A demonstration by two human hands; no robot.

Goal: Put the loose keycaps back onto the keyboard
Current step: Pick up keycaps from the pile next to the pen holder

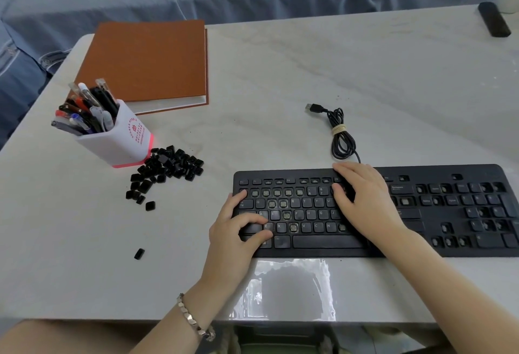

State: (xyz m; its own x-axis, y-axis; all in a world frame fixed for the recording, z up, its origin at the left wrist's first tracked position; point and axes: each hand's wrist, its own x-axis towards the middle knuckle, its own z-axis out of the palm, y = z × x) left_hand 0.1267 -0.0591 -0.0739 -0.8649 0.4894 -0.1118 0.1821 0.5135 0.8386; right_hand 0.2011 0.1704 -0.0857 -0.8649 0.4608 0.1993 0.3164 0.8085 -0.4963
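Observation:
The black keyboard [323,248] lies at the near right of the table, with several bare switch sockets in the number row, the letter rows and the number pad. My left hand [238,230] rests on the keyboard's left end, with its fingers and thumb lying bent on the keys there. My right hand [365,202] lies over the middle, its bent fingertips pressing down around the upper rows; what is under them is hidden. A pile of loose black keycaps [168,165] sits left of the keyboard. One stray keycap [139,253] lies nearer me.
A white pen holder [123,140] full of pens stands right behind the pile. Behind that lies a brown notebook [148,61]. The keyboard's coiled USB cable [341,134] rests behind the keyboard, and a black object [493,19] sits at the far right corner.

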